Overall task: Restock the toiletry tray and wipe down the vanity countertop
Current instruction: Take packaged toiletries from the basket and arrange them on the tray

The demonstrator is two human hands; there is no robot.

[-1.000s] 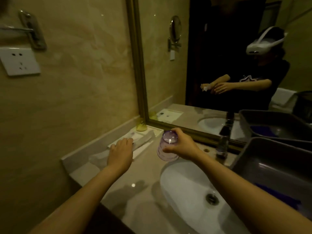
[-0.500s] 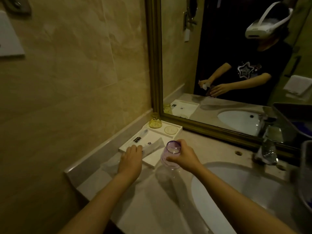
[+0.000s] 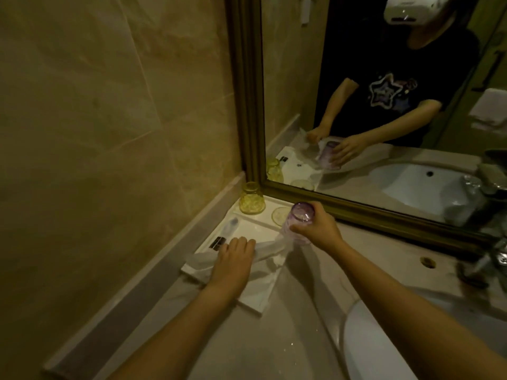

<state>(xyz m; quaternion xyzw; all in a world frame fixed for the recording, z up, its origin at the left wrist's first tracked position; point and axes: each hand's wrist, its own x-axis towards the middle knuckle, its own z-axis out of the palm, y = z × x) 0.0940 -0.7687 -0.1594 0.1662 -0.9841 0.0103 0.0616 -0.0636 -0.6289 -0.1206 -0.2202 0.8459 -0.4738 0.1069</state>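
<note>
A white toiletry tray lies in the corner of the vanity countertop, against the wall. My left hand rests on the tray with its fingers curled over a white cloth; the mirror shows it gripping that cloth. My right hand grips a purple glass from the side, just over the tray's right edge, with the cloth touching its lower end. At the tray's far end a yellow glass stands upside down beside a round coaster. A small clear bottle and a black-labelled packet lie near my left fingers.
The white sink basin takes up the lower right. A chrome faucet and a round hole in the counter sit at the right. The gold-framed mirror rises directly behind the tray.
My right hand has carried the purple glass left, from above the basin to the tray's edge. My left hand has slid with the cloth onto the tray. The view has moved left and closer.
</note>
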